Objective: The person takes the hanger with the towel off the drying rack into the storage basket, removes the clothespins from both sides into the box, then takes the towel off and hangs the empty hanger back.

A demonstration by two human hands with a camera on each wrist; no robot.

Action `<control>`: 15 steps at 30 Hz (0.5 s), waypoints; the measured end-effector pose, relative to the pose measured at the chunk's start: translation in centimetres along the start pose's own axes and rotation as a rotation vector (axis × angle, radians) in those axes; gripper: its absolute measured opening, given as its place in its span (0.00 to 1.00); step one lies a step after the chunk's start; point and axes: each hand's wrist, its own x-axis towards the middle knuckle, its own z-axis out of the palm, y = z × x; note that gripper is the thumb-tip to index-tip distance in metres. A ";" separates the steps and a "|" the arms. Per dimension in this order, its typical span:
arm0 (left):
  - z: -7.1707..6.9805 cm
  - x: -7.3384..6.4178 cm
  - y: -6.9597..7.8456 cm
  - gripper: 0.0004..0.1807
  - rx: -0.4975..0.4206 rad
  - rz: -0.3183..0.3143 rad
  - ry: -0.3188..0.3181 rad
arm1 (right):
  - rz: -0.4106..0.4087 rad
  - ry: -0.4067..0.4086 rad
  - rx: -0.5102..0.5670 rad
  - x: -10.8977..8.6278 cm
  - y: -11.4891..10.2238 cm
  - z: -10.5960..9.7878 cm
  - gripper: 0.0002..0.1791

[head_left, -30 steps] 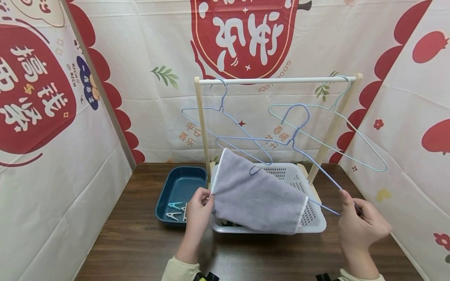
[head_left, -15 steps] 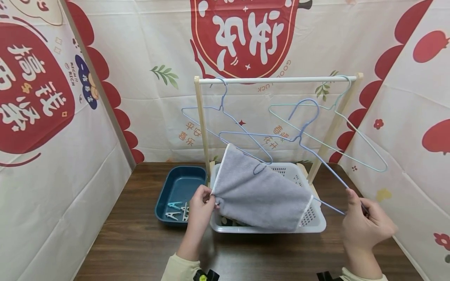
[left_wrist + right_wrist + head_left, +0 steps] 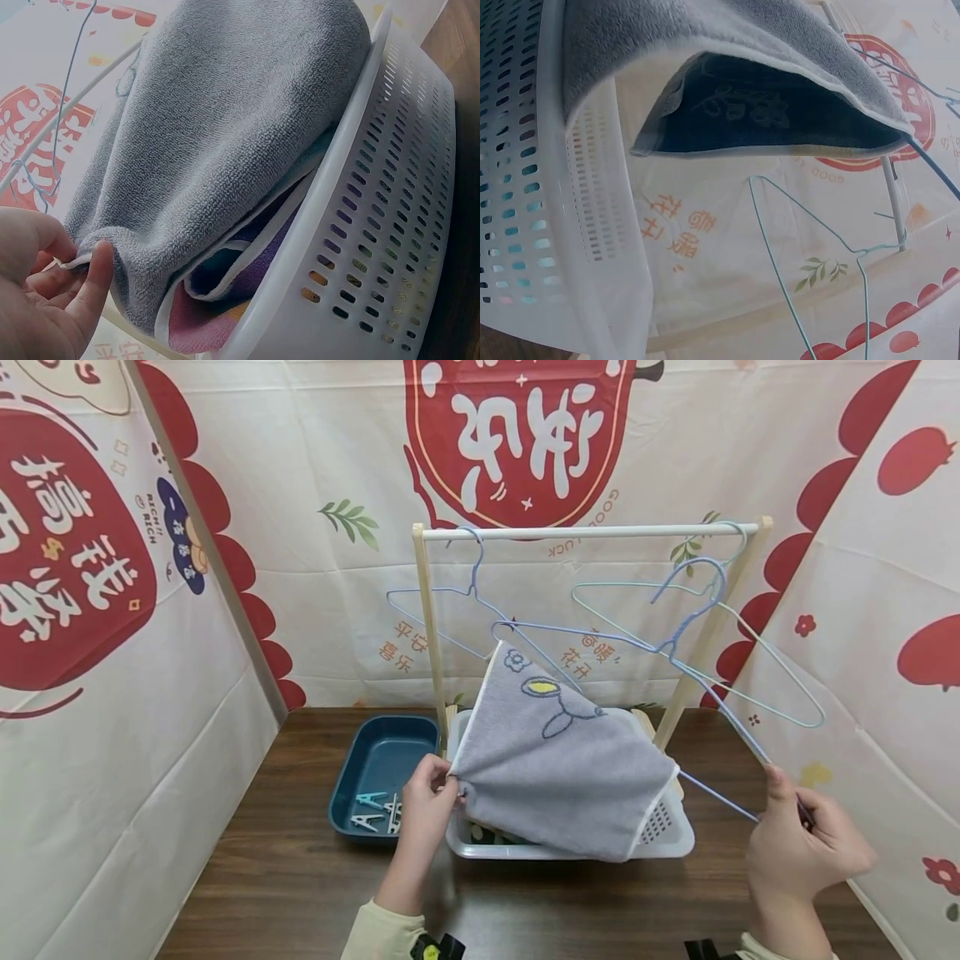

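A grey towel (image 3: 562, 785) with a stitched animal figure hangs folded over the lower bar of a blue wire hanger (image 3: 585, 632), tilted above the basket. My left hand (image 3: 426, 806) pinches the towel's white-trimmed left edge; the left wrist view shows thumb and fingers on the bunched hem (image 3: 79, 260). My right hand (image 3: 806, 843) grips the hanger's right corner, its hook pointing up. In the right wrist view the towel's dark inner side (image 3: 772, 112) shows, and the hanger bar (image 3: 934, 165) leaves the fold; the right hand is out of that view.
Under the towel stands a white perforated basket (image 3: 525, 852) with colourful cloths (image 3: 259, 262) inside. A dark blue tray (image 3: 384, 747) holds several clothespins (image 3: 369, 800) at left. Behind, a rack rod (image 3: 585, 532) bears a blue hanger (image 3: 476, 568) and a mint-green hanger (image 3: 776, 653).
My right hand has moved right with the blue hanger, and its hook has risen. The towel has spread upward, bringing more of the stitched figure into sight. The left hand keeps its pinch.
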 end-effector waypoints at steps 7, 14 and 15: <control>0.0 0.1 -0.2 0.06 0.016 -0.009 -0.009 | 0.012 0.034 0.027 0.4 0.2 -0.3 0.20; 0.2 0.0 -0.2 0.06 0.005 0.008 -0.043 | 0.000 0.040 -0.009 0.6 0.6 -0.8 0.21; 0.2 0.0 -0.1 0.06 0.008 0.016 -0.048 | -0.001 0.043 -0.010 0.6 0.6 -0.8 0.22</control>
